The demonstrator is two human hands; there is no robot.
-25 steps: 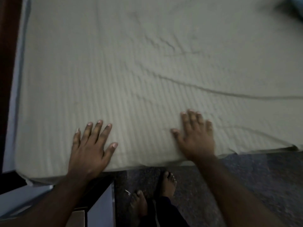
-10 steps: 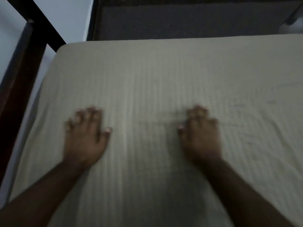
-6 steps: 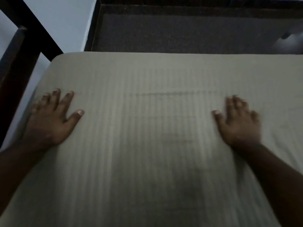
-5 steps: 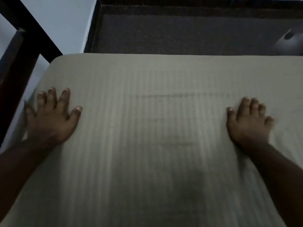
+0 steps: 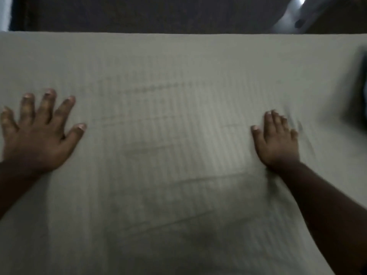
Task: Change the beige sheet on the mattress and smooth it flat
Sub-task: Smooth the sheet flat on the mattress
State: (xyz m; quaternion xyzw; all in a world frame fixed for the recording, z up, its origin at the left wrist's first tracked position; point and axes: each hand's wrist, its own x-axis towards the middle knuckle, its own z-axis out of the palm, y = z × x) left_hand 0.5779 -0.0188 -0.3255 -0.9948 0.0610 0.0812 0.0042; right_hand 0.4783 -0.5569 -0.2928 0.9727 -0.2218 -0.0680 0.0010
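Observation:
The beige sheet point(image 5: 168, 120), faintly striped, covers the mattress and fills most of the head view. It lies nearly flat, with a few faint creases in the middle and small ripples just right of my right hand. My left hand point(image 5: 37, 133) presses palm down on the sheet at the left edge of the view, fingers spread. My right hand point(image 5: 278, 141) also lies flat on the sheet at the right, fingers closer together. Neither hand holds anything. The picture is dim and blurred.
Beyond the mattress's far edge runs dark floor point(image 5: 139, 14). A pale object point(image 5: 297, 14) stands on the floor at the top right. A dark shape point(image 5: 357, 92) lies at the right edge of the bed; I cannot tell what it is.
My hands went from the near edge to the far part of the sheet, then slid apart sideways. The view has since shifted right, so the bed frame at the left is out of sight.

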